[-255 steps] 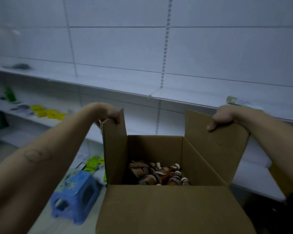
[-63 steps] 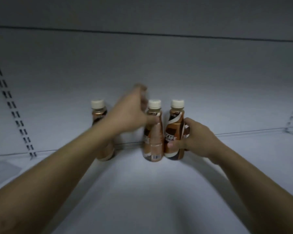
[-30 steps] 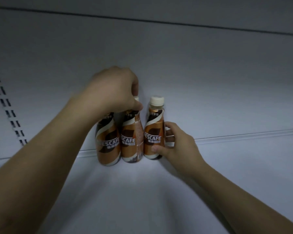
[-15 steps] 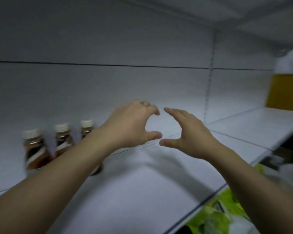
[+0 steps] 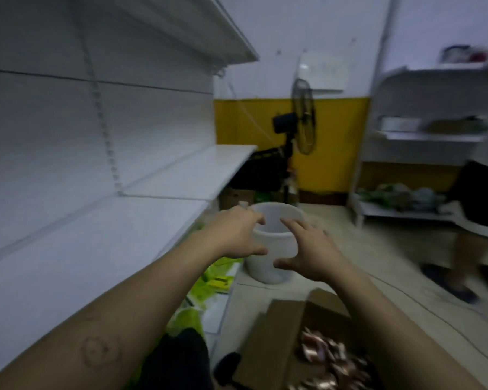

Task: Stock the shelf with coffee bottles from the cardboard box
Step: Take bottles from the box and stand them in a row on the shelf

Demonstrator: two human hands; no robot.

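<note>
Cardboard box (image 5: 276, 333) holds coffee bottles (image 5: 321, 353); white bucket (image 5: 265, 268) beyond; left hand (image 5: 234, 235), right hand (image 5: 313, 251): fingers spread, empty

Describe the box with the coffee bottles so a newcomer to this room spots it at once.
Start from the long white shelf unit on the left and drop to the floor at its foot. Nearer the camera than the white bucket, at the bottom right of the view, sits the cardboard box. It alone is brown, flaps open, with copper-brown bottles heaped inside.
</note>
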